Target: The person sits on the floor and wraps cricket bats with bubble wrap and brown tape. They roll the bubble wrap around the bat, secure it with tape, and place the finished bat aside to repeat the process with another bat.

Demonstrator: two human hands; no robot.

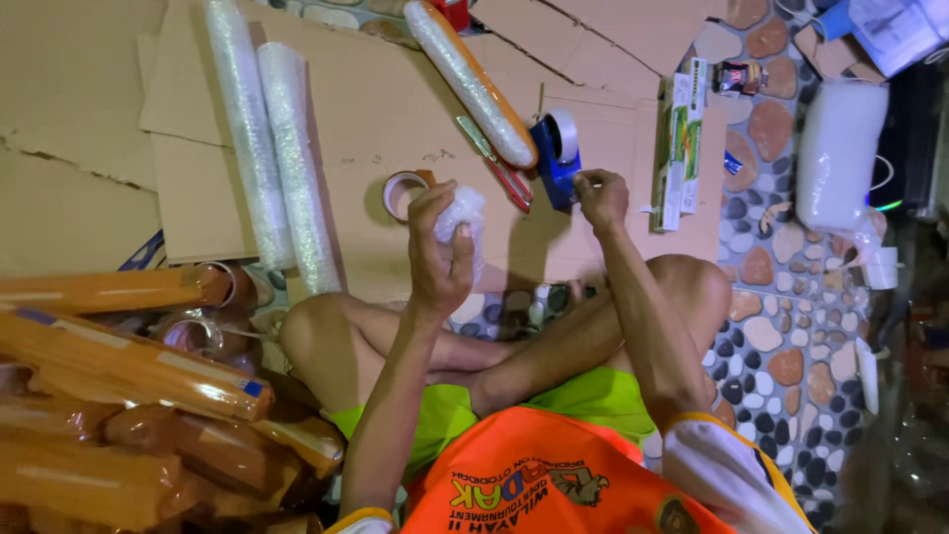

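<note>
Two hands: both busy over the cardboard sheet (395, 109) on the floor, person sitting cross-legged.
Left hand (440, 247): closed round a small bubble-wrapped bundle (463, 213), held upright just above the knees, centre of view.
Right hand (601, 196): fingers pinched narrow on something small at the foot of the blue tape dispenser (556, 153); whether it is a tape end I cannot tell.
Bundle so far: wrap is already round it; no tape strip shows on it, so by my reading the sealing is what's left.
At 12 o'clock of the bundle: the dispenser, with a long wrapped tube (473, 84) beside it and red-handled scissors (494, 163) lying between.
At 10 o'clock: a roll of brown tape (403, 193) flat on the cardboard, near the left hand.
At 11 o'clock: two bubble-wrap rolls (272, 148), lying side by side.
At 8 o'clock: a heap of brown-taped tubes (129, 376), looking finished.
At 2 o'clock: a long green-and-white box (680, 143), well apart on the pebble floor (781, 326).
</note>
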